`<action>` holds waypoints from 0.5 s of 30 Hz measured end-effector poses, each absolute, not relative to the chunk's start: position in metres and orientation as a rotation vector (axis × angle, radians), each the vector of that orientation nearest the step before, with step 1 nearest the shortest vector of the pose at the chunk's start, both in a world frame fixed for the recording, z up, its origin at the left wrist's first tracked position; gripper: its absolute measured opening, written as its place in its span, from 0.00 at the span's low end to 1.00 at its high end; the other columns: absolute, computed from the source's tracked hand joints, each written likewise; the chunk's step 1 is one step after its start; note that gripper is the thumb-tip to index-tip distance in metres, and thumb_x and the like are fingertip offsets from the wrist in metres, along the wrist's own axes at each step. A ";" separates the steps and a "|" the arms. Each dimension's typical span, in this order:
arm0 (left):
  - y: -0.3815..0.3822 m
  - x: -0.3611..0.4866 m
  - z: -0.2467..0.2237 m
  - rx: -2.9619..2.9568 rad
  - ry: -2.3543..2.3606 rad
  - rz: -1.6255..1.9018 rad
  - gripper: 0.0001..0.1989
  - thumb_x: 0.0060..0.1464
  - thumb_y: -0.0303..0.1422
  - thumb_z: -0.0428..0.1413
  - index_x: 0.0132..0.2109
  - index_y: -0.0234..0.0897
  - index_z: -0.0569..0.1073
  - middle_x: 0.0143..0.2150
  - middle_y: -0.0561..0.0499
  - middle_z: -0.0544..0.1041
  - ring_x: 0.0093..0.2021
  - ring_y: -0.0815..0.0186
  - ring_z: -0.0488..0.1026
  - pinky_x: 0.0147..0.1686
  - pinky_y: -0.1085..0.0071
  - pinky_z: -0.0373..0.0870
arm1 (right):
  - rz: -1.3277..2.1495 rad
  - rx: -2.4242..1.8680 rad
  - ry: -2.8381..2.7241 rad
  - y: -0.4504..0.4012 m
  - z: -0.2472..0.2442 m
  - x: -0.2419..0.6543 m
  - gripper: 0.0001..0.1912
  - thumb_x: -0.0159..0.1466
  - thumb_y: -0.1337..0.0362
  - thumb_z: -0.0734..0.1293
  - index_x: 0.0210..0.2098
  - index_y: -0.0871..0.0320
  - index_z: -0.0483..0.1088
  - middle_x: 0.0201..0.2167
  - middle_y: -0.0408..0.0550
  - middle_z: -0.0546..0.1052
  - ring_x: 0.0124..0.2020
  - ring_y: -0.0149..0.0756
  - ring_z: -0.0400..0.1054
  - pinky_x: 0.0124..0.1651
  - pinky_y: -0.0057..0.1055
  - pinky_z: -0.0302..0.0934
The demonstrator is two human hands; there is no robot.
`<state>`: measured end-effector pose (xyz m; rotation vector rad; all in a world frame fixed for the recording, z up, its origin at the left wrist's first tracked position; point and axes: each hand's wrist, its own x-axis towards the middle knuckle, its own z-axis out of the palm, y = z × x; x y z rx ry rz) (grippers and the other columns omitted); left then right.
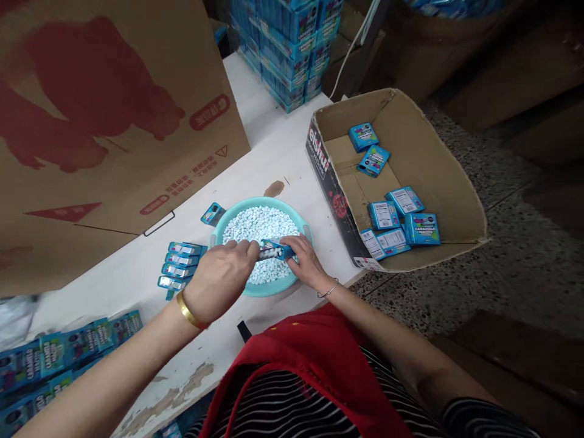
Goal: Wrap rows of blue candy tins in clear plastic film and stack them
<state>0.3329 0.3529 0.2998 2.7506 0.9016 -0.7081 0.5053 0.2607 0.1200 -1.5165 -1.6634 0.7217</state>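
Observation:
My left hand (228, 272) is closed in a fist over the near left of a turquoise basin (218, 234) of small pale candies (260, 222). From its fingers a short dark scoop-like piece (261, 255) sticks out, bearing several candies; its handle is hidden in the fist. My right hand (306, 260) grips a small blue candy box (286, 250) at the basin's right side. The box's open end faces the scoop-like piece, and the two meet above the candies. Left of the basin, several blue boxes with open ends (180, 260) lie in a row.
An open carton (401, 167) with several blue boxes stands at the right. A large brown carton (123, 121) fills the left back. Wrapped stacks of blue boxes (292, 55) rise behind; more blue boxes (52, 353) lie front left. One flat box (213, 213) lies beside the basin.

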 end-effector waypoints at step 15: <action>0.378 0.286 0.094 2.350 1.150 -0.611 0.13 0.61 0.28 0.44 0.47 0.31 0.70 0.47 0.38 0.73 0.48 0.53 0.70 0.47 0.60 0.64 | 0.788 -1.596 -1.256 0.254 0.132 0.541 0.18 0.63 0.64 0.64 0.53 0.54 0.63 0.50 0.52 0.70 0.53 0.44 0.64 0.58 0.44 0.59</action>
